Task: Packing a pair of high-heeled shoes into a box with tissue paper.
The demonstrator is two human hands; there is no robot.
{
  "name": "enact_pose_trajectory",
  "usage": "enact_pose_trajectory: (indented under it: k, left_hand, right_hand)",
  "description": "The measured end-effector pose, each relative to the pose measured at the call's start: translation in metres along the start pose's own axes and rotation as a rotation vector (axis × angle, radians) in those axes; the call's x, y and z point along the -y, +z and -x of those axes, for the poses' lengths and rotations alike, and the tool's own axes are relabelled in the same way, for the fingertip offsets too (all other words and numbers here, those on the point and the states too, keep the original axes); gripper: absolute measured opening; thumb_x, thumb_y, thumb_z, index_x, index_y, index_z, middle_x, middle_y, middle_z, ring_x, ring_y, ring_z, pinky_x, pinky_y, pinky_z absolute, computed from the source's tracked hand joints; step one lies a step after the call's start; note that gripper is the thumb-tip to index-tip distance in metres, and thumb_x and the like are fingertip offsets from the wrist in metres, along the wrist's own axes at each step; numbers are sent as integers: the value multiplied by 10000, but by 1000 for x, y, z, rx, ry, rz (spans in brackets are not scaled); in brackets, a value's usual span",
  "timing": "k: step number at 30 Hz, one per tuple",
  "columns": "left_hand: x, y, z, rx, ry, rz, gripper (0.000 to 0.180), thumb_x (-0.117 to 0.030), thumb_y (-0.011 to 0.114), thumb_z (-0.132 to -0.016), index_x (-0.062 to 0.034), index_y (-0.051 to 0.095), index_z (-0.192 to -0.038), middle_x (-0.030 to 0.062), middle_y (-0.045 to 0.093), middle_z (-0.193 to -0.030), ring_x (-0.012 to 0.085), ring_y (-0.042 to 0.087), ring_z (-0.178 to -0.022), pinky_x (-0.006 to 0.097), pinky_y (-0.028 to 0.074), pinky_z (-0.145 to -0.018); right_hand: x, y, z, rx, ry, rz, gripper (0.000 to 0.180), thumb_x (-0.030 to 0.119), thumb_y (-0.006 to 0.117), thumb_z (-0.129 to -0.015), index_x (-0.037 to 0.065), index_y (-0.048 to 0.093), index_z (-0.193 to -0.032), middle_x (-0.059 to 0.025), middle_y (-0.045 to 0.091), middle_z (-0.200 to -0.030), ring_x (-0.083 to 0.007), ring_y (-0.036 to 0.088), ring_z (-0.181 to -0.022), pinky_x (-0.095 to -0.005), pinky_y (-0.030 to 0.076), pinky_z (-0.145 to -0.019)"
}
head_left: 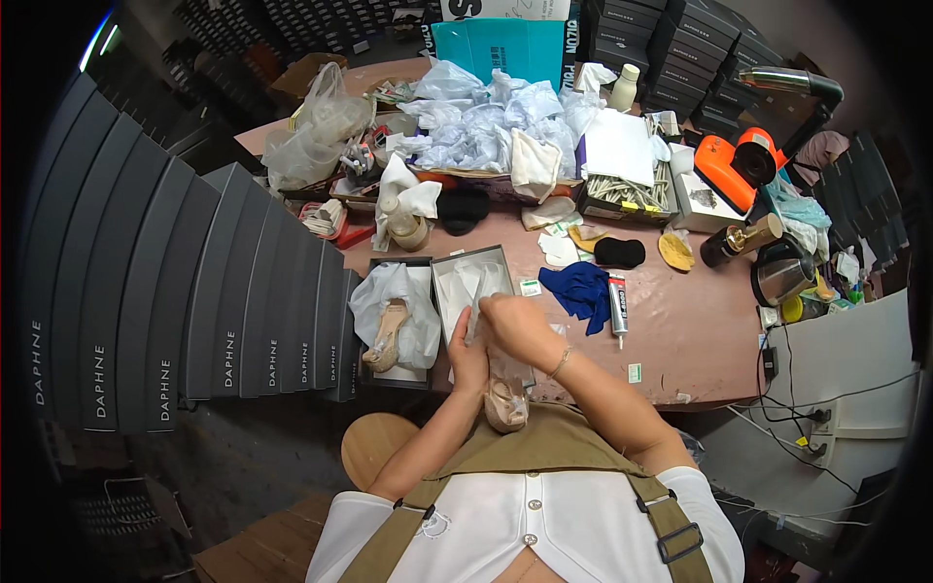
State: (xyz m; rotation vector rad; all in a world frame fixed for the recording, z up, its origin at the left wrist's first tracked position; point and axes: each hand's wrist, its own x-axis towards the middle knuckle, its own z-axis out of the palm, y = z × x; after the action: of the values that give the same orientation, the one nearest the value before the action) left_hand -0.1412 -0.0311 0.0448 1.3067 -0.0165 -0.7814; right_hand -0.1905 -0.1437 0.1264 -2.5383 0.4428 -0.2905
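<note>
My left hand (468, 360) and my right hand (525, 328) are close together over the near table edge. Between them is a thin whitish sheet (475, 328), pinched in the right fingers; the left fingers are closed around its lower part. Just below the hands, against my apron, is a beige shoe (507, 408) with a bow, partly hidden. Its mate, another beige shoe (391, 332), lies on white tissue paper (418, 309) in an open dark shoebox to the left. An open grey box part (444, 291) with white paper inside lies beyond my hands.
Dark shoeboxes (209, 282) stand stacked along the left. A tube (619, 309) and a blue cloth (580, 291) lie to the right. Behind are crumpled white tissue (486, 121), a brush (748, 238), an orange-and-black device (727, 170) and a metal kettle (780, 272). Cords hang at right.
</note>
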Motion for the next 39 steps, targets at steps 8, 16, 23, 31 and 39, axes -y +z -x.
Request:
enact_pose_trajectory:
  k: [8, 16, 23, 31, 39]
  left_hand:
    - [-38, -8, -14, 430, -270, 37, 620, -32, 555, -832, -61, 320, -1405, 100, 511, -1180, 162, 572, -953, 255, 462, -800]
    - [-29, -11, -11, 450, -117, -90, 753, 80, 531, -762, -70, 254, -1446, 124, 507, -1177, 157, 585, -898, 244, 480, -736]
    - [-38, -39, -13, 359, -44, -37, 721, 103, 481, -764, -9, 253, -1438, 126, 491, -1260, 151, 549, -1014, 247, 459, -830]
    - [-69, -61, -7, 374, 65, -24, 661, 61, 487, -843, 20, 212, -1442, 140, 387, -1381, 164, 460, -1170, 265, 389, -962]
    - [-48, -61, 11, 359, 105, -204, 702, -39, 529, -886, 16, 122, -1455, 161, 314, -1413, 200, 365, -1262, 313, 322, -1037]
  right_hand:
    - [13, 0, 58, 157, -276, 169, 241, 182, 641, -737, 74, 614, -951, -108, 598, -889, -266, 595, -892, -391, 455, -812]
    - [-7, -19, 76, 147, 232, -444, 410, 142, 680, -783, 24, 578, -1163, -162, 585, -1037, -253, 602, -810, -296, 486, -656]
    - [14, -1, 60, 128, -11, -429, 217, 174, 635, -797, 24, 659, -952, -175, 606, -916, -338, 576, -804, -408, 468, -736]
    - [23, 40, 12, -340, -21, -114, 476, 78, 686, -706, 39, 506, -1144, -203, 585, -933, -365, 570, -897, -397, 463, -751]
    - [16, 64, 6, -58, 194, -172, 517, 54, 567, -748, 29, 447, -1251, -243, 563, -990, -411, 571, -893, -449, 470, -762]
